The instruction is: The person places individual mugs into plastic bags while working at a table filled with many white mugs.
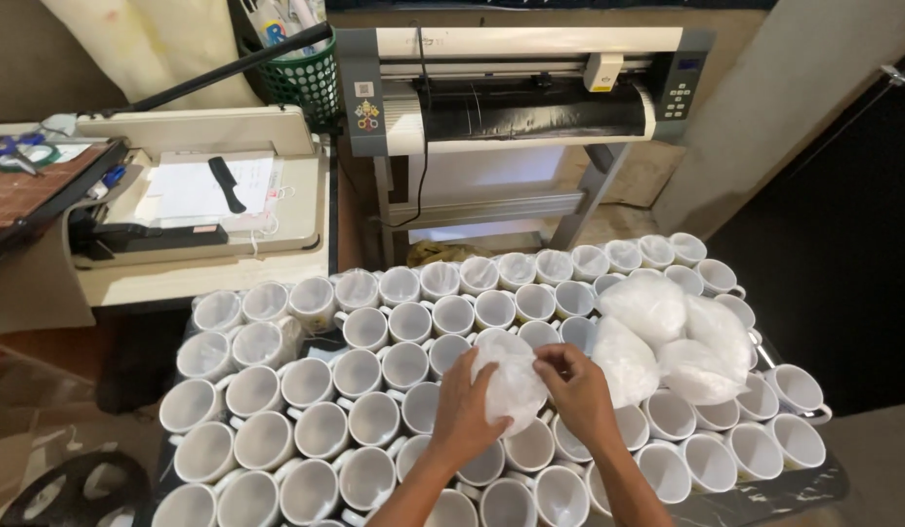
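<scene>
Both hands grip one plastic-wrapped mug (511,383) held just above the mugs (321,429) crowding the table (764,503). The left hand (464,410) clamps its left side, fingers curled on the wrap; the right hand (576,387) pinches the plastic at its upper right edge. The bundle sits between the two hands, equally near each. More wrapped mugs (672,337) lie just right of it.

Crumpled clear plastic bags (667,337) atop white mugs (321,429), right of centre.
</scene>
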